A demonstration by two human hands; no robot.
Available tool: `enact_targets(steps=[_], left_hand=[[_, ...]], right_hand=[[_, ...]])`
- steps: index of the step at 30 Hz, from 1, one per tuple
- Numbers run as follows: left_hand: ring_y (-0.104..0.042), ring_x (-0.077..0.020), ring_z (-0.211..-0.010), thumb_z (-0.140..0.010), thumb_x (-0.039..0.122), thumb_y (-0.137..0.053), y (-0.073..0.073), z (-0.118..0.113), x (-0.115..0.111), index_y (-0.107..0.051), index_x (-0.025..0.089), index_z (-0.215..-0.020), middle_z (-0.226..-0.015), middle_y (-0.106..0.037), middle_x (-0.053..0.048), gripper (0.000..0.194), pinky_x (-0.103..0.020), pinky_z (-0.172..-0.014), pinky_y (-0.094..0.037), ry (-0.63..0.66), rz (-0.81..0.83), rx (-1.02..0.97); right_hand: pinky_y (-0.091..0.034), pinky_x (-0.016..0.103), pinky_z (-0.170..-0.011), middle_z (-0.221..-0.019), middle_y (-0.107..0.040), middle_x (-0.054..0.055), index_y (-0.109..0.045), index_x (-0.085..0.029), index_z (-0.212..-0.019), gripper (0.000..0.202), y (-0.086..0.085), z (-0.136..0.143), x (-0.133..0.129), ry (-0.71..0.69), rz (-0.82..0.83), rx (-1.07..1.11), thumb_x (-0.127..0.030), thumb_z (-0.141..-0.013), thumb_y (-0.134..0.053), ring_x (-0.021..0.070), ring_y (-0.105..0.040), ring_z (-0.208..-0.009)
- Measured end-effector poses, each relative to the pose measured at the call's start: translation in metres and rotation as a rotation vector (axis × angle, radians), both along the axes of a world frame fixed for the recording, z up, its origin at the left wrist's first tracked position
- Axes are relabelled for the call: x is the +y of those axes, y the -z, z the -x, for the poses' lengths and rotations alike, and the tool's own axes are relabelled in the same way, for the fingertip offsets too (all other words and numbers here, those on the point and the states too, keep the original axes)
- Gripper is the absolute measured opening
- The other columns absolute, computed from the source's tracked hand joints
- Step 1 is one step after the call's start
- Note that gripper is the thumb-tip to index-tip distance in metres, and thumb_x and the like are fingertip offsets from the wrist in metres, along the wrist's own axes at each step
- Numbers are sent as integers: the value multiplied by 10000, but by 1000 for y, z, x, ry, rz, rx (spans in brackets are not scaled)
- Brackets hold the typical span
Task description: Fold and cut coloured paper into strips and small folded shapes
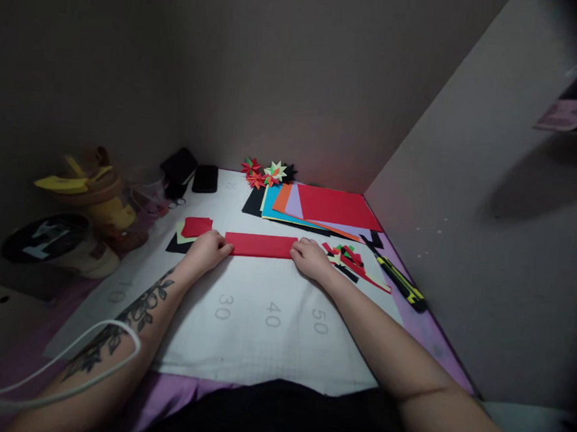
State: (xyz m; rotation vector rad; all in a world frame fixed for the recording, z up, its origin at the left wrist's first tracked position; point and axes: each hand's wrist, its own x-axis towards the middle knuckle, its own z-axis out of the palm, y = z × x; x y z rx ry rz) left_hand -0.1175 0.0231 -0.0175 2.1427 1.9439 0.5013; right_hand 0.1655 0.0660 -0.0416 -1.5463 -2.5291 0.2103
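Observation:
A long folded strip of red paper (pixel 261 245) lies flat across the middle of the white mat (pixel 246 344). Its left end is pinched under the thumb and curled fingers of my left hand (pixel 209 249). At the other end my right hand (pixel 311 258) grips the strip, fingers bent. Beside my left hand are red paper squares (pixel 198 227) on top of pale and black ones. Close to my right hand is a pile of small coloured paper scraps (pixel 352 259).
Folded paper stars (pixel 271 172) stand at the back wall, behind fanned coloured sheets (pixel 338 207). At right lies a yellow-black utility knife (pixel 402 285). A black phone (pixel 205 179), a cap (pixel 45 239) and a pot (pixel 106 195) sit left. A white cable (pixel 136 347) loops over my left forearm.

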Motion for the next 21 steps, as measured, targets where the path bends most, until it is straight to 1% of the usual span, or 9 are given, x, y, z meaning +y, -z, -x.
enact_targets(steps=[5, 10, 16, 21], left_hand=[[-571, -174, -616, -768, 343, -494, -3, -3, 0, -676, 142, -630, -690, -672, -89, 305, -247, -543, -346, -31, 55, 43], [-577, -169, -641, -771, 344, -501, -7, -5, 0, -698, 125, -676, -710, -680, -93, 309, -243, -558, -344, -50, 92, 75], [-573, -167, -616, -764, 332, -518, -6, -5, 0, -703, 129, -679, -689, -673, -88, 287, -247, -549, -346, -45, 90, 73], [-587, -179, -637, -760, 315, -522, -5, -5, 0, -705, 131, -701, -704, -675, -91, 266, -253, -574, -370, -52, 91, 83]], right_hand=[[-335, 281, -761, -880, -577, 74, -647, -184, -831, 300, -5, 2, -1, 10, 22, -45, -289, -906, -376, 198, -485, -862], [-331, 276, -729, -889, -576, 65, -631, -189, -819, 262, -9, 2, -2, 22, 33, -42, -296, -890, -403, 196, -486, -853], [-329, 276, -731, -892, -576, 66, -622, -191, -811, 253, -9, 2, -3, 27, 44, -37, -300, -889, -408, 196, -482, -852], [-332, 280, -733, -916, -583, 70, -627, -191, -831, 253, -12, 3, -6, 36, 45, -34, -308, -893, -411, 201, -483, -870]])
